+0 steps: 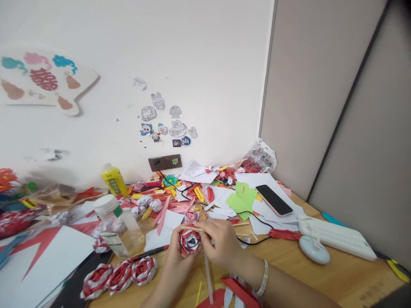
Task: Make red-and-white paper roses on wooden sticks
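Low in the head view, my left hand (pixel 178 256) is wrapped round a red and white paper rosette (pixel 190 241) with a dark centre. My right hand (pixel 215 239) pinches a thin wooden stick (pixel 192 228) that lies across the rosette's top edge. A narrow white strip (pixel 208 278) hangs down below the hands. Three striped red and white paper rosettes (pixel 119 277) lie in a row on the table, left of my left hand. Folded red and white strips (pixel 239 291) lie below my right wrist.
A clear jar (pixel 122 226) with a white lid and a yellow bottle (pixel 114 179) stand at the left. Paper scraps cover the table's back. A phone (pixel 274 199), a mouse (pixel 314 250) and a white power strip (pixel 335 237) are on the right.
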The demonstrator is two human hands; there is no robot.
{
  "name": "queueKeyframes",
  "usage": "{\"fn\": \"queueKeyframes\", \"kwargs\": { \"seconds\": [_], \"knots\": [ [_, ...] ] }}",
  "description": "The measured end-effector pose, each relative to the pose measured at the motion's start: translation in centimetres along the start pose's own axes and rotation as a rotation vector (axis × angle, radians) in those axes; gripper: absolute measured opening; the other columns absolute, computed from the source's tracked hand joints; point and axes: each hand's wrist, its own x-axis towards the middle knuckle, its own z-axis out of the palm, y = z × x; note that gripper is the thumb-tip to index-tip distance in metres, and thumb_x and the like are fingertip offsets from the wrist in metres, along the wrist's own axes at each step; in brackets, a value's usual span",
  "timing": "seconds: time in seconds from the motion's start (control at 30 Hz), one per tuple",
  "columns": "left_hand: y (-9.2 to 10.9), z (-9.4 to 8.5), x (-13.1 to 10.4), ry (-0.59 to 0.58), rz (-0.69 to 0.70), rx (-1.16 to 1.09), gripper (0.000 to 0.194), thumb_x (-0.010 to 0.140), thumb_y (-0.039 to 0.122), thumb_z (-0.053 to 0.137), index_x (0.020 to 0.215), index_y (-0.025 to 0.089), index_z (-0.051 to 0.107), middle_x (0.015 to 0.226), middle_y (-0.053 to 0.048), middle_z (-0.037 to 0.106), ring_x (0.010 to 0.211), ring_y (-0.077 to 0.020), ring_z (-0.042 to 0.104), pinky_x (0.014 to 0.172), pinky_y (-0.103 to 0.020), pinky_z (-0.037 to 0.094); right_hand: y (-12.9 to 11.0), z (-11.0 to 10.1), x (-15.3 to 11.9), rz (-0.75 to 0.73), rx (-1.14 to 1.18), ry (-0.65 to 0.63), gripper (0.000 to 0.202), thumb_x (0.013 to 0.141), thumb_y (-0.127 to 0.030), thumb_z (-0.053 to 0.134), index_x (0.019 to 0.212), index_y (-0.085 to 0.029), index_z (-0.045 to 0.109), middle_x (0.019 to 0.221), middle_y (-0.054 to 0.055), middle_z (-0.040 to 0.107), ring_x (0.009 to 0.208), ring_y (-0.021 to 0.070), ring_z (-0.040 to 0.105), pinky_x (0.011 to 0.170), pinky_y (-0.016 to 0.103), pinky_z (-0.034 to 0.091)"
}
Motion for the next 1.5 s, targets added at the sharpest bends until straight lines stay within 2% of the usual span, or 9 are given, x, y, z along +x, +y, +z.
{"fn": "queueKeyframes", "kwargs": {
  "seconds": [0.17,0.3,0.47,0.57,0.7,0.8,1.03,1.33,1.5],
  "knots": [
    [0.1,-0.1,0.1,0.015,0.000,-0.017,0.046,0.066,0.028,0.066,0.106,0.019,0.045,0.106,-0.009,0.057,0.102,-0.0255,0.056,0.088,-0.040,0.045,-0.2,-0.2,0.1,0.048,0.023,-0.055,0.028,0.082,-0.013,0.043,0.102,-0.021,0.062,0.079,0.002,0.068,0.069,0.0160,0.061,0.064,0.026,0.044],
    [-0.3,-0.2,0.3,-0.023,-0.036,-0.067,0.054,0.065,0.032,0.068,0.112,0.020,0.043,0.116,-0.010,0.054,0.111,-0.0265,0.053,0.095,-0.040,0.042,-0.2,-0.5,0.5,0.122,0.057,-0.043,0.032,0.085,-0.017,0.041,0.114,-0.019,0.055,0.094,0.005,0.067,0.081,0.0176,0.062,0.071,0.027,0.045],
    [-0.4,-0.3,0.4,-0.038,-0.114,-0.164,0.062,0.069,0.036,0.066,0.121,0.022,0.035,0.123,-0.010,0.052,0.113,-0.0239,0.053,0.096,-0.038,0.042,-0.1,-0.6,0.6,0.273,0.085,-0.006,0.025,0.090,-0.018,0.033,0.108,-0.017,0.049,0.080,0.003,0.064,0.069,0.0166,0.059,0.060,0.025,0.041],
    [-0.7,-0.3,0.5,-0.005,-0.109,-0.146,0.058,0.066,0.037,0.068,0.114,0.020,0.040,0.116,-0.009,0.055,0.107,-0.0236,0.056,0.093,-0.038,0.045,0.0,-0.3,0.6,0.284,0.061,-0.011,0.020,0.089,-0.016,0.033,0.099,-0.017,0.050,0.080,0.004,0.062,0.070,0.0175,0.058,0.061,0.026,0.039],
    [-1.1,-0.3,0.7,0.101,-0.097,-0.106,0.054,0.060,0.035,0.073,0.102,0.021,0.042,0.096,-0.004,0.060,0.087,-0.0212,0.064,0.079,-0.036,0.052,-0.1,0.2,0.6,0.232,-0.008,-0.087,0.016,0.086,-0.014,0.037,0.084,-0.018,0.053,0.079,0.004,0.059,0.072,0.0183,0.055,0.062,0.027,0.039],
    [-0.9,-0.2,0.6,0.149,-0.064,-0.069,0.052,0.058,0.034,0.074,0.098,0.022,0.044,0.090,-0.001,0.060,0.082,-0.0206,0.064,0.076,-0.035,0.053,-0.3,0.6,0.5,0.202,-0.006,-0.150,0.018,0.086,-0.014,0.038,0.084,-0.017,0.055,0.081,0.005,0.058,0.075,0.0184,0.054,0.065,0.028,0.040],
    [0.0,-0.3,0.4,0.209,-0.021,-0.011,0.065,0.059,0.037,0.072,0.113,0.023,0.039,0.115,-0.009,0.052,0.102,-0.0263,0.058,0.086,-0.039,0.049,-0.7,0.6,0.3,0.247,0.093,-0.200,0.027,0.088,-0.012,0.036,0.103,-0.017,0.058,0.090,0.007,0.057,0.083,0.0185,0.055,0.073,0.030,0.045],
    [-1.5,0.1,-0.6,0.059,-0.024,0.080,0.082,0.073,0.039,0.060,0.139,0.022,0.014,0.145,-0.014,0.029,0.131,-0.0290,0.032,0.106,-0.044,0.030,-0.7,0.2,0.7,0.224,0.263,-0.125,0.028,0.091,-0.016,0.036,0.108,-0.019,0.059,0.091,0.006,0.060,0.086,0.0156,0.056,0.078,0.027,0.047],
    [-2.3,-0.1,-0.4,0.059,0.003,0.150,0.073,0.074,0.034,0.058,0.136,0.018,0.023,0.143,-0.017,0.033,0.131,-0.0306,0.031,0.107,-0.049,0.027,-0.4,-0.4,1.0,0.209,0.148,-0.137,0.025,0.089,-0.017,0.043,0.103,-0.021,0.063,0.085,0.004,0.061,0.079,0.0160,0.058,0.071,0.026,0.047]
  ]
}}
